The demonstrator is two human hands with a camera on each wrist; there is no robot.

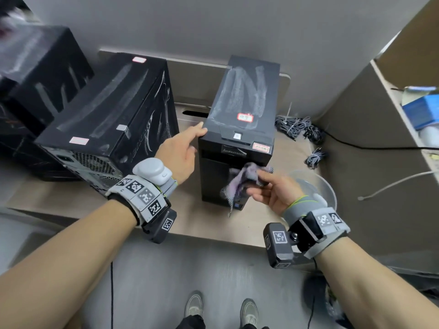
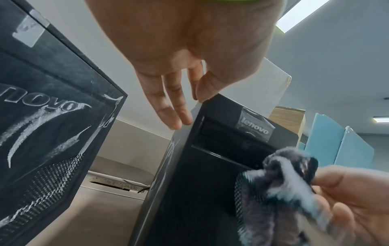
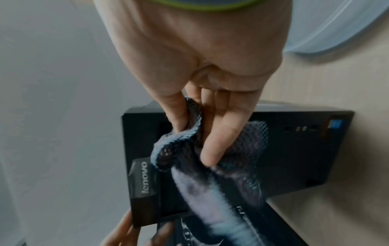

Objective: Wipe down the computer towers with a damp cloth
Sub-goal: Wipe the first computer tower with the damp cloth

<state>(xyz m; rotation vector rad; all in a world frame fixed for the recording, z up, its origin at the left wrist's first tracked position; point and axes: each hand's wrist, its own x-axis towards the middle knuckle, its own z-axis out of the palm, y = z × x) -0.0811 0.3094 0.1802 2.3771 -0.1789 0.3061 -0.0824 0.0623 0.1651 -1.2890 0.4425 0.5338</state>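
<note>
— Far left on the pale wooden desk (image 1: 71, 195), what stands there?

— Two black computer towers streaked with pale smears. The blurred black tower at the far left (image 1: 45, 67) shows no legible writing. Just right of it, the big black tower lying with its vented back panel nearest (image 1: 107, 122) carries raised "lenovo" lettering on its side, plain in the left wrist view, plus a pink sticker and a grey one whose print is too small to read.

— And the left hand (image 1: 181, 153)?

— Fingers straight, holding nothing; its fingertips rest on the top left edge of the upright black tower at the middle (image 1: 240, 129).

— Any writing on that one?

— A "lenovo" badge on the front, a power button on the top front lip, and red-bordered stickers on top and front that I cannot read. A blue square sticker sits low on the front.

— Where is the cloth?

— The grey-and-purple mesh-backed cloth (image 1: 247, 179) hangs before the tower's front panel, pinched between thumb and fingers of the right hand (image 1: 275, 191).

— Further right?

— A clear plastic bowl (image 1: 323, 186) behind the right wrist, bundled grey cables (image 1: 297, 127), and a blue box (image 1: 420, 112) on a shelf.
</note>
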